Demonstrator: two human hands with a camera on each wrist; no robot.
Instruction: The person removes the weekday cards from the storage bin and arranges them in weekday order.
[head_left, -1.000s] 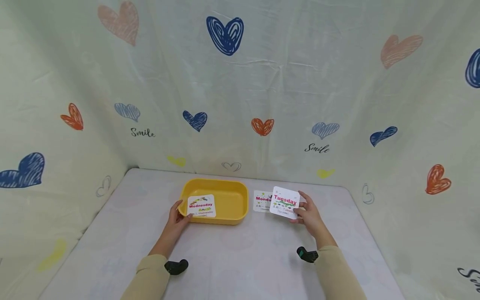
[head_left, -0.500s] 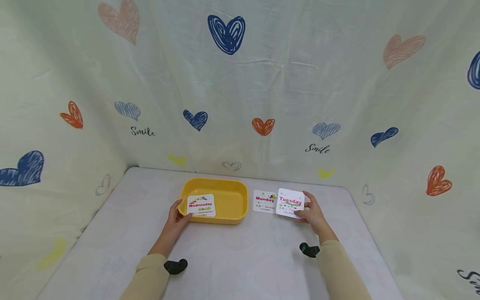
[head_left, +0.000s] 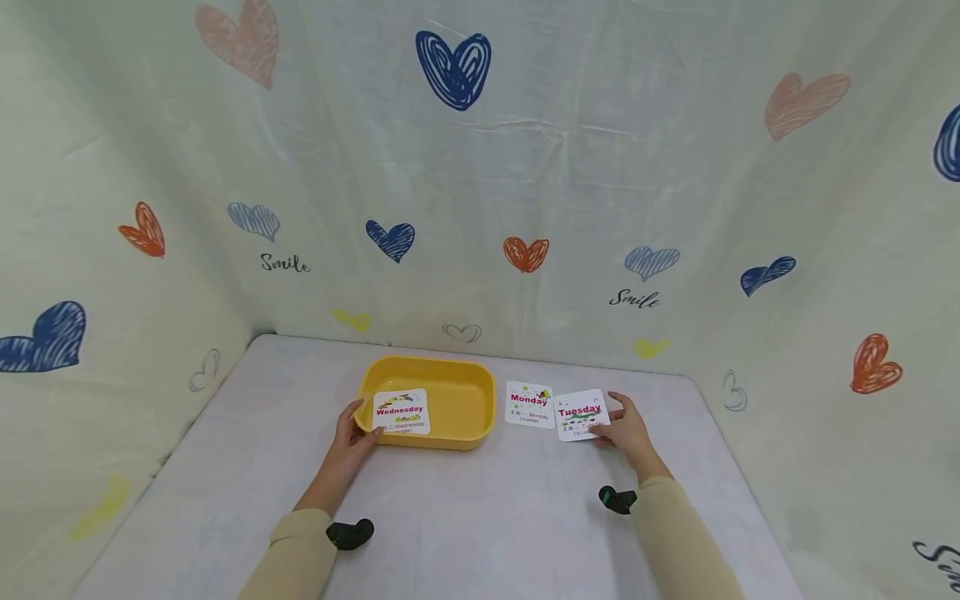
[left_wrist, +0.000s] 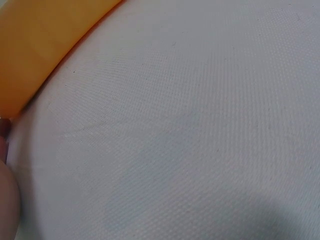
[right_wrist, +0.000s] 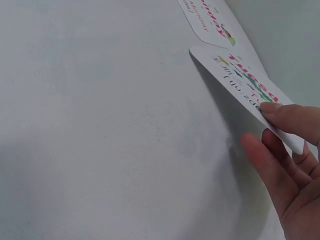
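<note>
In the head view, my left hand [head_left: 354,440] grips the front left corner of a yellow plastic tray [head_left: 467,439]. A white "Wednesday" card [head_left: 401,411] lies in the tray's left part, near my left thumb. My right hand [head_left: 626,433] pinches the right side of a white "Tuesday" card [head_left: 581,414], thumb on its printed face. From the right wrist view, that card [right_wrist: 240,77] slants, its right side raised off the table and its far left corner low beside the "Monday" card [right_wrist: 207,22]. The "Monday" card [head_left: 529,405] lies flat between the tray and the "Tuesday" card.
A pale cloth covers the table [head_left: 480,517]. Behind it and at both sides hangs a white curtain [head_left: 570,192] printed with hearts and "Smile" words. Black devices are strapped at the left wrist [head_left: 350,534] and the right wrist [head_left: 617,500].
My right hand has moved the "Tuesday" card right and lower, off the "Monday" card, which now shows fully. The left hand and tray have stayed in place.
</note>
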